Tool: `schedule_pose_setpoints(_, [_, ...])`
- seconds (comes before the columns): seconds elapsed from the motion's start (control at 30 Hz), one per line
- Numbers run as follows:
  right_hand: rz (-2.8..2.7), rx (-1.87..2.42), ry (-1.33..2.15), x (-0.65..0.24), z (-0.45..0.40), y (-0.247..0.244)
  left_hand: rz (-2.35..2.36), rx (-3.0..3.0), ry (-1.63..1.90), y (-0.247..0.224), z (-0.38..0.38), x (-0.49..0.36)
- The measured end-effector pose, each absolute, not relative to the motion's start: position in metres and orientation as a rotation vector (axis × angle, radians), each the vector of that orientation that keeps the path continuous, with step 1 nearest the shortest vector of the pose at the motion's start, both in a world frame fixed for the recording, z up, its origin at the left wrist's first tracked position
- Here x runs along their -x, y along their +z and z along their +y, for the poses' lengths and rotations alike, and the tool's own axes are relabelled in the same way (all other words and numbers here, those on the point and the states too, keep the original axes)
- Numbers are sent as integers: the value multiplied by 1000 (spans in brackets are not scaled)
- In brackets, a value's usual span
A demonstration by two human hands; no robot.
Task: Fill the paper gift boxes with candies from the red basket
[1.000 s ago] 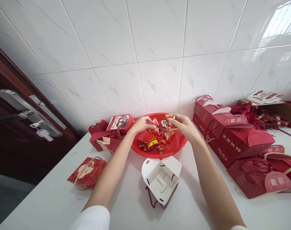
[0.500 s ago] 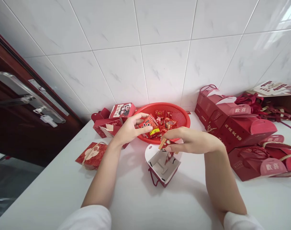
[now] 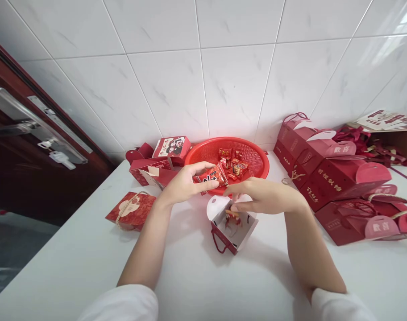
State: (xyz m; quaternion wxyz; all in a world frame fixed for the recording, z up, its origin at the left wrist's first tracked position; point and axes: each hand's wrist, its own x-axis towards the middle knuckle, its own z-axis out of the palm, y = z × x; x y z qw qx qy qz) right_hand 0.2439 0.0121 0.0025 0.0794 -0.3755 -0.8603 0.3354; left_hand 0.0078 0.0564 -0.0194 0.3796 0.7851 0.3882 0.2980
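Note:
My left hand is closed around a red snack packet printed with dark and white lettering, over the front left rim of the red plastic basket. My right hand hovers above an open red gift box with a white inside and a dark red cord handle. Its fingers are apart. Just below the fingertips, blurred red and tan wrapped sweets are inside the box opening. More red wrapped sweets lie in the basket.
Red gift boxes are stacked at the right, by a carton of red ribbons. At the left are a patterned box with a rope handle and a box with a printed picture. A tiled wall stands behind; a door is at far left.
The sweets that were in my right hand have dropped into the open box. My left hand has lifted its red packet slightly away from the others; a yellow-labelled packet is no longer visible.

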Motion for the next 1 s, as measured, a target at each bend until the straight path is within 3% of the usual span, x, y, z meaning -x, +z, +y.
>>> schedule_pose_setpoints(0.17, [-2499,1249,745,-245,13,1,1039,-1972,672,-20,54,-6])
schedule_pose_setpoints(0.47, [-2389,1271,768,-236,17,-4,984,-1918,602,-20,46,-12])
schedule_pose_setpoints(0.73, [-2106,1022,835,-253,11,9,865,-2061,508,-18,40,-18])
schedule_pose_setpoints(1.0, [-2571,1119,939,-257,6,8,851,-2336,131,-24,40,-26])
